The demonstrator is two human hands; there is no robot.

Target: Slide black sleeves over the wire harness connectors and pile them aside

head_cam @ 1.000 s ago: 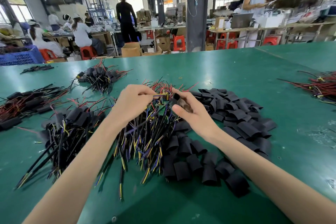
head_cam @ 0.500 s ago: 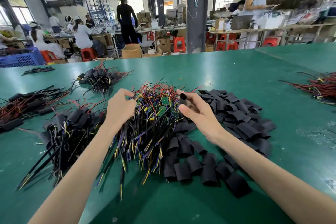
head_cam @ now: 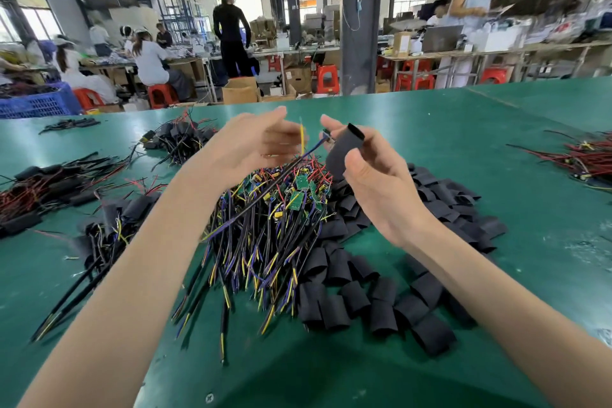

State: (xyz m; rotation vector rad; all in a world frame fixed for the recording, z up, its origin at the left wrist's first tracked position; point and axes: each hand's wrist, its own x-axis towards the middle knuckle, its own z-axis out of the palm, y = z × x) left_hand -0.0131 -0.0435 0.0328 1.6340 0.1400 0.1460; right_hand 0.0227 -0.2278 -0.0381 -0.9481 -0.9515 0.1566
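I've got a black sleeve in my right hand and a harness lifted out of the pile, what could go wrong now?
1. The lifted harness trails down into the tangled harness pile, so pulling may drag neighbours along.
2. Its yellow wire sticks up beside the black sleeve in the right hand and could snag outside the opening.
3. The left hand is blurred, its grip unclear; the harness might slip.

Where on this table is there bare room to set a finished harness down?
Bare green table lies right of the loose sleeves, up to the red wire bundle, and beyond them toward the far edge. Centre and left are crowded: the harness heap, then sleeved piles.
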